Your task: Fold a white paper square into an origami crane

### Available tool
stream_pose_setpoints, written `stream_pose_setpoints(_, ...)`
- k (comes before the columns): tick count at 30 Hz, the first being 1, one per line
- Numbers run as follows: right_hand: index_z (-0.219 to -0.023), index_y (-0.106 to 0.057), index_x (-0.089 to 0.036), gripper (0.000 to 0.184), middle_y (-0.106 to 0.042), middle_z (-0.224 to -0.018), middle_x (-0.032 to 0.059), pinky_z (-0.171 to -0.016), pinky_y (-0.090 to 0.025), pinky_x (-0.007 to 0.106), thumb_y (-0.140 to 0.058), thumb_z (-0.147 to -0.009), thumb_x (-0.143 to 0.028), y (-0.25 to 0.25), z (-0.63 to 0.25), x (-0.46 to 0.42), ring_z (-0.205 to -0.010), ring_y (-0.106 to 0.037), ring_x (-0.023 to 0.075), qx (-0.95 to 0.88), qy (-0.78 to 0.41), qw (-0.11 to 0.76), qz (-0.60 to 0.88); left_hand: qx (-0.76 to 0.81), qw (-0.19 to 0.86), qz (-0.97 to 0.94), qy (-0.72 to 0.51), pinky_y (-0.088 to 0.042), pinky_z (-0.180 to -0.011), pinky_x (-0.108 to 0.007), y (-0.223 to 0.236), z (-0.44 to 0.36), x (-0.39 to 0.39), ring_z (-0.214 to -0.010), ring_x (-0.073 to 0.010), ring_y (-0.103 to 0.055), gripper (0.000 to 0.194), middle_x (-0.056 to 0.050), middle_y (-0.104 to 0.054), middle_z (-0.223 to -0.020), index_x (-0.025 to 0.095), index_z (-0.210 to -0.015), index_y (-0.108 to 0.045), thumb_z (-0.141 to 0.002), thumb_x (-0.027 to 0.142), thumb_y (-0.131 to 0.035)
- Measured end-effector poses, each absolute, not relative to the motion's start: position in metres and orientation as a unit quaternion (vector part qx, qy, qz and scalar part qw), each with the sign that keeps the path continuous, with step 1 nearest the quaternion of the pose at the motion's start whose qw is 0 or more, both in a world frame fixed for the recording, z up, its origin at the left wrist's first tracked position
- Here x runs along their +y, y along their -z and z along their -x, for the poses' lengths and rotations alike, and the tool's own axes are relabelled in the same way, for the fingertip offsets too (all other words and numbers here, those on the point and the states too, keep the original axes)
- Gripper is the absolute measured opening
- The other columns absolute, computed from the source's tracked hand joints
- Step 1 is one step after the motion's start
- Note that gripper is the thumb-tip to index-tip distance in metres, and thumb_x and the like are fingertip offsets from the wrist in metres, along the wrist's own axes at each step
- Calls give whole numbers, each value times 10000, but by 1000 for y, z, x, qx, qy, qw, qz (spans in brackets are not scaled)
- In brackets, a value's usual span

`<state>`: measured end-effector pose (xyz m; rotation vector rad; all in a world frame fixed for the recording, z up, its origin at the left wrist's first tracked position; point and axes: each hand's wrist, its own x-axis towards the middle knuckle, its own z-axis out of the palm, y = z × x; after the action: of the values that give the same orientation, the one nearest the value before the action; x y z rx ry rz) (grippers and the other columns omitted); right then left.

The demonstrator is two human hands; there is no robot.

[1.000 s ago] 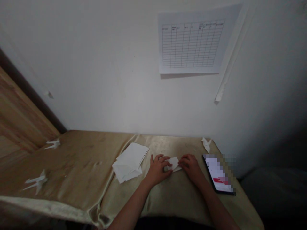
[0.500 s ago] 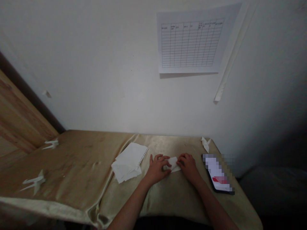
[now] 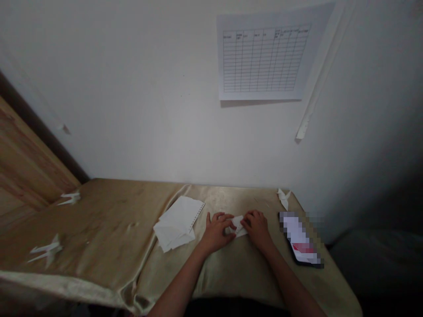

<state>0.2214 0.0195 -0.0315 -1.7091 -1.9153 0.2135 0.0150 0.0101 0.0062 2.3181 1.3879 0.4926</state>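
Observation:
A small piece of folded white paper (image 3: 238, 223) lies on the cloth between my two hands. My left hand (image 3: 218, 232) holds its left edge between thumb and index finger, with the other fingers raised and slightly spread. At the paper's right side, the bent fingers of my right hand (image 3: 257, 226) press on it and cover part of it. Just left of my left hand is a stack of loose white paper sheets (image 3: 181, 215), one with a perforated edge.
A phone (image 3: 301, 246) with a blurred screen lies right of my right hand. Folded paper birds sit at the back right (image 3: 283, 199) and on the left (image 3: 70, 198), (image 3: 49, 250). Satin cloth (image 3: 109, 224) covers the table, which meets a wall bearing a printed chart (image 3: 264, 61).
My right hand has shifted slightly left over the folded paper, covering more of its right side. My left hand stays in place.

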Motion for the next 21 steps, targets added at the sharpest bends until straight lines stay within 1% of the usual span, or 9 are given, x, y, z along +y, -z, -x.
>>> stream_pose_setpoints(4, -904, -727, -257, 109, -655, -1104, 69, -960, -388, 411, -642, -882, -321, 29, -224, 25, -1093, -531, 262, -718, -83, 281, 632, 499, 193, -825, -183, 6, -1150, -739, -7, -17, 7, -1372, -317, -397, 249, 32, -588, -1415, 361, -1029, -706, -787, 377, -763)
stream_pose_setpoints(7, -891, -745, -273, 97, -663, -1082, 59, -967, -390, 407, -668, -861, -324, 27, -231, 32, -1090, -540, 254, -728, -107, 276, 618, 499, 185, -825, -191, 11, -1143, -752, -6, -19, 5, -1365, -325, -397, 273, 20, -584, -1414, 355, -1043, -698, -781, 384, -772)
stream_pose_setpoints(9, -867, -750, -263, 99, -666, -1061, 60, -960, -399, 393, -667, -854, -314, 27, -236, 35, -1068, -556, 240, -739, -126, 276, 601, 499, 183, -825, -189, 24, -1140, -756, -5, -20, 4, -1365, -331, -391, 281, 12, -577, -1420, 351, -1046, -697, -779, 389, -776)
stream_pose_setpoints(15, -846, -748, -244, 126, -677, -1069, 52, -991, -387, 389, -660, -850, -333, 27, -241, 34, -1067, -573, 224, -750, -141, 288, 579, 505, 187, -823, -179, 14, -1145, -751, -6, -19, 5, -1369, -326, -390, 234, 10, -570, -1424, 347, -1025, -704, -799, 387, -752)
stream_pose_setpoints(18, -821, -744, -245, 109, -679, -1050, 47, -993, -386, 386, -665, -839, -318, 27, -239, 33, -1054, -580, 223, -743, -136, 294, 585, 511, 191, -819, -177, 11, -1147, -748, -8, -20, 6, -1366, -312, -401, 197, 26, -578, -1416, 351, -999, -703, -807, 358, -744)
stream_pose_setpoints(21, -801, -741, -243, 82, -682, -1030, 48, -976, -397, 380, -684, -813, -302, 26, -237, 34, -1039, -584, 227, -735, -130, 296, 596, 514, 193, -818, -174, 11, -1149, -744, -8, -20, 6, -1364, -307, -407, 213, 29, -575, -1420, 352, -1000, -701, -795, 353, -755)
